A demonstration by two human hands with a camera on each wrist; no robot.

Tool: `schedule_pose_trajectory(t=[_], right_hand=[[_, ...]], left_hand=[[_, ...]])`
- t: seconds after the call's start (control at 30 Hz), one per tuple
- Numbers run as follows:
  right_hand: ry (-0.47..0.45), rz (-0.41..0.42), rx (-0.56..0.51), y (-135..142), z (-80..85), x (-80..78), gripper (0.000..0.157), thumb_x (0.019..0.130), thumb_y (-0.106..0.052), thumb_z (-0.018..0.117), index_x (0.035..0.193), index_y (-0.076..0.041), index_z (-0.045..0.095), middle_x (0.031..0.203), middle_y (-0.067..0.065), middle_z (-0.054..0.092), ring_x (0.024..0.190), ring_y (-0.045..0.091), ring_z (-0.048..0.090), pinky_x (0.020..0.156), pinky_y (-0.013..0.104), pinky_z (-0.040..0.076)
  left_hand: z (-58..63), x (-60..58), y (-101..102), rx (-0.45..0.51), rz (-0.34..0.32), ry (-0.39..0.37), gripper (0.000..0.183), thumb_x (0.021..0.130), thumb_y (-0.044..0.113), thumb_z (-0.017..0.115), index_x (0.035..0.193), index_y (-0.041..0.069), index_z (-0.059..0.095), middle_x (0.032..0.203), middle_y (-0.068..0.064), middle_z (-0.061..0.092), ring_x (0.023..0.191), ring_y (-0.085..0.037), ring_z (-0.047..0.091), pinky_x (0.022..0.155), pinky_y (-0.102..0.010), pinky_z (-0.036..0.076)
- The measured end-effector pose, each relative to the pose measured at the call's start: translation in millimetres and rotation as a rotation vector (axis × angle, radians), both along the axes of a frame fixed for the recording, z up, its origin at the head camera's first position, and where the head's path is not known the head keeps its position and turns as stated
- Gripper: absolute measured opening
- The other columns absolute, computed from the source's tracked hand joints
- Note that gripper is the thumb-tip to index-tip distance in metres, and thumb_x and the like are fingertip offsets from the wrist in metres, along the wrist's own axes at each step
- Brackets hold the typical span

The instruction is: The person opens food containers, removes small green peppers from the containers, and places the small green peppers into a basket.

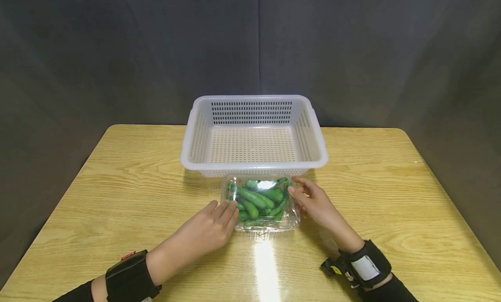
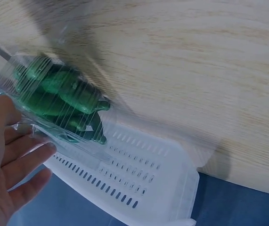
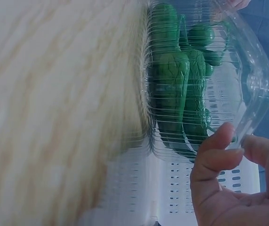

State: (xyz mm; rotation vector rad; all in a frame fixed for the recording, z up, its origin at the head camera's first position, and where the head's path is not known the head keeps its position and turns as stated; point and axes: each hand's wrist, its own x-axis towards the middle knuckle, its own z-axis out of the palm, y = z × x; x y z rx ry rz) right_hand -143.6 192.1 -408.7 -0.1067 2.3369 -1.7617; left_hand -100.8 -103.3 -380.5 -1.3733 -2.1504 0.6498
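Observation:
A clear plastic clamshell box [image 1: 291, 221] full of green peppers [image 1: 254, 199] lies on the table, just in front of the white basket. My left hand [image 1: 215, 224] holds the box's left side, its fingers lying over the lid's edge. In the left wrist view the thumb [image 2: 2, 110] is at the box's rim while the other fingers extend along the lid. At the opposite end, my right hand [image 1: 315, 202] pinches the rim near the far right corner between thumb and forefinger [image 3: 219, 139]. The lid covers the peppers.
Behind the box stands a white perforated plastic basket [image 1: 254, 166] with nothing in it. The wooden table [image 1: 125, 184] extends to both sides, and a dark grey curtain [image 1: 156, 54] hangs at the back.

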Motion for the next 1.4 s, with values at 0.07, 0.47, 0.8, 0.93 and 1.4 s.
schedule_pose_trajectory(t=[0.07,0.47,0.8,0.93,1.4], right_hand=[[-0.002,-0.001,-0.006,0,0.2,-0.1,0.054,0.102,-0.016,0.057,0.145,0.01,0.036,0.088,0.014,0.056,0.054,0.011,0.047,0.046,0.023,0.044],[-0.002,-0.011,-0.021,-1,1.2,-0.2,0.053,0.102,-0.015,0.056,0.145,0.01,0.036,0.081,0.007,0.054,0.052,0.009,0.045,0.045,0.022,0.042],[-0.036,0.018,-0.055,3,-1.9,-3.5,0.054,0.102,-0.015,0.054,0.146,0.009,0.032,0.075,0.003,0.052,0.056,0.009,0.048,0.051,0.022,0.046],[-0.042,0.04,-0.084,5,-2.3,-4.6,0.055,0.103,-0.014,0.053,0.146,0.01,0.03,0.073,0.001,0.052,0.056,0.008,0.049,0.054,0.021,0.048],[-0.12,0.012,-0.172,4,-0.4,-7.4,0.054,0.105,-0.018,0.047,0.148,0.009,0.027,0.082,0.0,0.054,0.061,0.007,0.051,0.057,0.021,0.049]], left_hand=[[-0.5,0.2,0,0.002,-0.001,0.006,0.031,0.092,0.016,0.058,0.118,0.007,0.072,0.119,-0.011,0.07,0.103,-0.02,0.069,0.085,-0.032,0.056],[-2.1,-1.0,-7,0.125,-0.002,-0.041,0.035,0.094,0.007,0.046,0.119,0.004,0.07,0.122,-0.012,0.068,0.106,-0.022,0.068,0.087,-0.036,0.056],[-11.3,-3.7,-14,0.35,0.005,-0.14,0.057,0.111,0.027,0.016,0.123,0.004,0.067,0.125,-0.01,0.067,0.109,-0.022,0.065,0.085,-0.038,0.056],[-15.3,-4.7,-12,0.398,0.014,-0.137,0.06,0.111,0.032,0.014,0.122,0.005,0.066,0.126,-0.009,0.066,0.11,-0.022,0.065,0.085,-0.039,0.056],[-18.4,6.2,1,0.553,0.042,-0.265,0.045,0.109,0.026,0.027,0.125,0.006,0.064,0.129,-0.007,0.064,0.115,-0.023,0.062,0.09,-0.038,0.054]])
